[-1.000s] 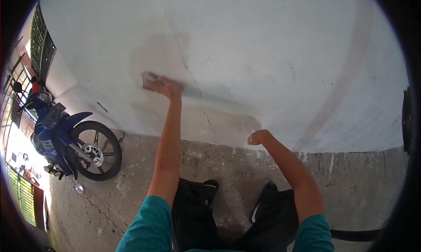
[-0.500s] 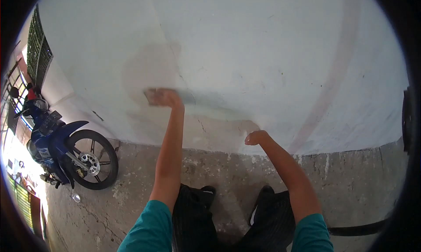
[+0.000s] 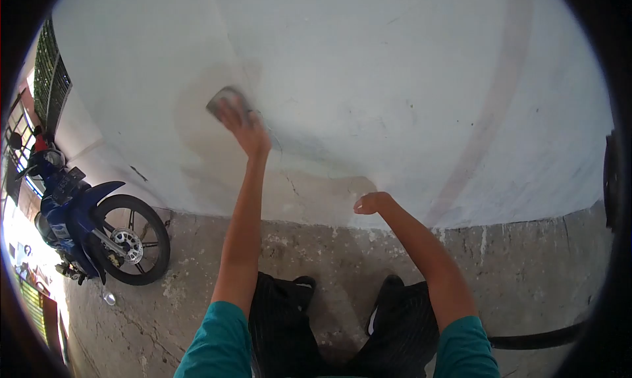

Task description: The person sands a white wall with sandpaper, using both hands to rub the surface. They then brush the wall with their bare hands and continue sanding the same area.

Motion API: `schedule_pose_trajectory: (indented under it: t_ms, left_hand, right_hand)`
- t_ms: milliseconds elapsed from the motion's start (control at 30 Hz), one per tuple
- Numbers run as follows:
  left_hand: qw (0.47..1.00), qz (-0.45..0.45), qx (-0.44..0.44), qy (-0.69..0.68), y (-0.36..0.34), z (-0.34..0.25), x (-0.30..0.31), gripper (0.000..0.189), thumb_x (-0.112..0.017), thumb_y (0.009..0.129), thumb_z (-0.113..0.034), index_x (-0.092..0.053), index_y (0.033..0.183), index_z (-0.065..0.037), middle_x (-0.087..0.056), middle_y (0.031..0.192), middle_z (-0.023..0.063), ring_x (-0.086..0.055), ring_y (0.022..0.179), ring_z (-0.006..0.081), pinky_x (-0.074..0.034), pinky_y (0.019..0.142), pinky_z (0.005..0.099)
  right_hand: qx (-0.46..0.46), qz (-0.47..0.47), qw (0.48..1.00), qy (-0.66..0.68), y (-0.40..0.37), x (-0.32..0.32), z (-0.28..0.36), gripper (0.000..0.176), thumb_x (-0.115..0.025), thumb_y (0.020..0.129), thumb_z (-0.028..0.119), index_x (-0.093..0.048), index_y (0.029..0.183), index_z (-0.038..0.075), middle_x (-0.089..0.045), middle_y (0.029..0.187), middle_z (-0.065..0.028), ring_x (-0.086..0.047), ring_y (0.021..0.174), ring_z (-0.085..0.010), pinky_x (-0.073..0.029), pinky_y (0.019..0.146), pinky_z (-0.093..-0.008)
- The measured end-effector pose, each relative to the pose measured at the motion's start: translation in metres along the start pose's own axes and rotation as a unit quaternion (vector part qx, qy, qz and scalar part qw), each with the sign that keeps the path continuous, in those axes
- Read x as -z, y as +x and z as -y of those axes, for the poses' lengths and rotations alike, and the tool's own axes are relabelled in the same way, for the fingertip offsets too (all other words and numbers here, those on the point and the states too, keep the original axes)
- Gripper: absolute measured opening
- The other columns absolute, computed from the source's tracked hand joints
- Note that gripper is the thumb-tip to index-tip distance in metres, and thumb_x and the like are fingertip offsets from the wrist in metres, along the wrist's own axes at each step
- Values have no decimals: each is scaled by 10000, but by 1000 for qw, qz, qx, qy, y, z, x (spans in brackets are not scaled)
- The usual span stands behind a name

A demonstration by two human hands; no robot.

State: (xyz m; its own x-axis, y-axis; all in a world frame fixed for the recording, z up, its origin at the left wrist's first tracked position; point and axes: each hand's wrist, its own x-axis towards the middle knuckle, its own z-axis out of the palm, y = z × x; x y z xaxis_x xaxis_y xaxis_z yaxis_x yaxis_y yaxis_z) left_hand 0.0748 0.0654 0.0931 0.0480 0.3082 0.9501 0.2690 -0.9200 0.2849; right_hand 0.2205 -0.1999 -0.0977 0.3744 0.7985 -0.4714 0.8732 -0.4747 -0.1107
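A flat grey-brown pad (image 3: 225, 101) lies against the pale wall (image 3: 342, 68), under the fingers of my left hand (image 3: 247, 131). The fingers are smeared by motion but hold the pad to the wall's surface; the pad's exact kind does not show. Lower and to the right, my right hand (image 3: 373, 203) is curled into a loose fist in front of the wall's lower part. Nothing shows in that fist. A thin crack and brownish shaded patches run across the wall between the two hands.
A blue motorcycle (image 3: 79, 213) stands on the left, its front wheel near the wall. Below the wall is a stained concrete floor (image 3: 210, 246), with my dark shoes (image 3: 388, 289) on it. At the lower right lies a black curved tube (image 3: 536, 340).
My left hand has moved up the wall with the pad, which is now tilted. My right hand stays curled at nearly the same place. The view has shifted slightly.
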Motion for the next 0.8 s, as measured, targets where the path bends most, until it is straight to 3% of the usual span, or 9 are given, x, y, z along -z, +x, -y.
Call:
schedule_pose_trajectory:
  t_ms: [33,100,167,267,367,500,633,700,800]
  left_hand:
    - [1000,1,-1,-1,-6,10,-6,521,-436,913,-242,-295,1393,-95,-147,1474,173,-134,1351,379,-160,1085,488]
    - [947,-171,229,-144,-23,32,-21,533,-361,947,-311,-244,1400,-55,-161,1467,173,-168,1344,352,-181,1084,454]
    - [914,-193,332,-128,-48,66,-27,538,-359,946,-318,-242,1392,-39,-202,1457,141,-206,1335,306,-192,1084,418]
    - [701,-77,697,-127,-103,122,-32,530,-403,931,-278,-262,1383,-42,-251,1442,110,-287,1300,265,-223,1069,398]
    - [563,-85,803,-177,-131,127,-40,509,-402,934,-260,-282,1372,-31,-282,1422,132,-315,1283,278,-246,1060,389]
    - [609,-135,775,-101,-107,111,-46,482,-401,938,-236,-309,1357,-16,-323,1396,161,-352,1261,296,-277,1047,376]
    - [863,-214,456,-48,-49,62,-29,457,-399,941,-211,-336,1342,-1,-364,1369,189,-390,1239,314,-308,1034,363]
    - [901,-217,329,-181,-21,34,-28,520,-328,969,-284,-226,1392,2,-205,1442,216,-259,1317,324,-257,1061,377]
    - [922,-142,259,-252,15,-30,2,570,-290,970,-361,-180,1415,-22,-119,1475,195,-135,1363,318,-188,1086,393]
  right_hand:
    - [-13,-8,1000,2,9,-6,-6,410,-451,826,499,-599,1138,278,-588,1175,-37,-527,1107,-271,-419,928,-411]
    - [-25,-18,1000,5,18,-15,-20,409,-454,824,490,-597,1138,273,-589,1170,-47,-530,1100,-275,-421,925,-410]
    - [-28,-5,1000,-7,18,-21,-32,402,-457,815,454,-599,1127,244,-575,1189,-51,-516,1112,-267,-413,930,-398]
    - [-35,-6,999,-4,19,-15,-43,410,-463,809,459,-604,1124,237,-578,1186,-49,-517,1114,-263,-414,931,-398]
    - [-37,-15,999,-2,12,-7,-47,419,-470,802,463,-608,1121,230,-580,1183,-47,-518,1117,-259,-414,932,-398]
    - [-37,-24,999,9,4,1,-50,430,-479,792,469,-615,1116,220,-584,1179,-44,-520,1120,-254,-415,933,-398]
    - [-41,-26,999,11,8,0,-50,442,-487,783,475,-621,1111,211,-587,1176,-41,-521,1123,-248,-415,934,-397]
    - [-42,-26,999,7,13,-5,-52,448,-492,779,478,-624,1109,207,-589,1174,-40,-521,1124,-246,-416,935,-397]
    - [-32,-30,999,-2,18,-14,-48,457,-498,772,482,-629,1106,200,-591,1171,-38,-522,1127,-242,-416,936,-397]
